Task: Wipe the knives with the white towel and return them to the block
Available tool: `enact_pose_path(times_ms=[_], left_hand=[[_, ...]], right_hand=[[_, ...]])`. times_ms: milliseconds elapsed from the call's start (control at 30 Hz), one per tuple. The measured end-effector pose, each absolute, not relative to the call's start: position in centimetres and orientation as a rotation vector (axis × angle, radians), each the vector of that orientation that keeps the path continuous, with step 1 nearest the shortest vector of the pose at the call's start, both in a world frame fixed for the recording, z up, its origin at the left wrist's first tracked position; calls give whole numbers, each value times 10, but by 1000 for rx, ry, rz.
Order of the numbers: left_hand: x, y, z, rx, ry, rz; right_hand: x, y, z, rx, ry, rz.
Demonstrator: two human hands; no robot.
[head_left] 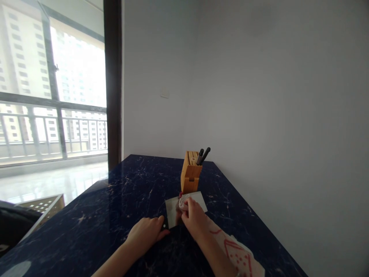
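On the bench [144,181] side nearest the wearer, before the knife block [189,179]: cleaver [172,211], handle gripped by left hand [145,232] fingers. Right hand [196,220] fingers pinch bunched cloth [182,201] at blade. Advisable: wipe spine-to-edge.

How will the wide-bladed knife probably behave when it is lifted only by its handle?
The knife is likely stiff: its broad blade looks flat, without a visible bend. It may feel blade-heavy, since the blade extends well beyond the left hand at the handle. Its smooth, reflective surface could be slippery to grip.
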State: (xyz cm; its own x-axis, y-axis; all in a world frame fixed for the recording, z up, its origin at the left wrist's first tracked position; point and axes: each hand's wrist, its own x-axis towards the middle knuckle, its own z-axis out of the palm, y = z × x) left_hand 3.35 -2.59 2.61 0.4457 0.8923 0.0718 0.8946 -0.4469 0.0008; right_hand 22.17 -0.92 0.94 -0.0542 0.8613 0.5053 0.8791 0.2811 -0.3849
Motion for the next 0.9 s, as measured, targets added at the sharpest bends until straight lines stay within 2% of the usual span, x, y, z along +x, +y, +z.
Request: enact_pose_path(times_ms=[200,433,700,900], left_hand=[[33,-26,25,-2628,-1581,-114],[34,-25,26,-2612,-1561,-105],[33,-29,29,-2618,-1606,-111],[33,-29,30,-2621,-1598,-109]], right_hand=[[209,-21,14,-1353,-2098,18],[236,-11,16,-1745,-1963,-99],[217,-27,19,-1359,-2196,92],[247,-15,20,-1682,-2017,1]])
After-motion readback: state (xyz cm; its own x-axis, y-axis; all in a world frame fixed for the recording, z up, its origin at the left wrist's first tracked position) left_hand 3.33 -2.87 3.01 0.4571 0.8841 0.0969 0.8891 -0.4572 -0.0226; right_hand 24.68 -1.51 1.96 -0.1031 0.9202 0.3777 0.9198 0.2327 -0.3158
